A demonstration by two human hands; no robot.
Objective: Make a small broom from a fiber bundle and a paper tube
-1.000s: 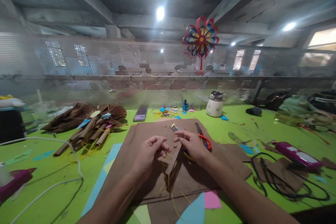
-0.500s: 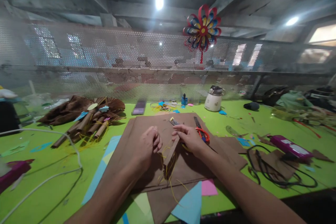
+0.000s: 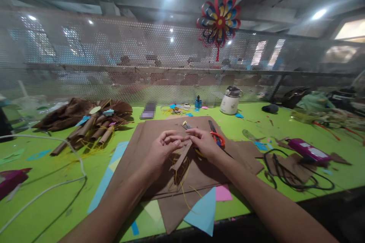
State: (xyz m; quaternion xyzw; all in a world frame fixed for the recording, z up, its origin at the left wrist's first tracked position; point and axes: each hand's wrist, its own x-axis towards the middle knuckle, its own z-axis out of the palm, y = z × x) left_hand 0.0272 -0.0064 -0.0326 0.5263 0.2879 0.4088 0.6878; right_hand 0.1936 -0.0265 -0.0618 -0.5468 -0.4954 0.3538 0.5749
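L hand (image 3: 163, 149) nearer R hand (image 3: 205, 143) | R pinching brn strip (image 3: 182, 155) | L grip: can't tell

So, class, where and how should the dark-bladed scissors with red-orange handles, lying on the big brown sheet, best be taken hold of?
Best gripped, I think, by the red-orange handle loops, coming from the near right: they form the end nearer the camera, just right of the right hand, while the dark blades point away.

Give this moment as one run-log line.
right hand: holds brown strip | left hand: alongside, grip unclear | yellow threads: at strip's near end | scissors: on brown sheet
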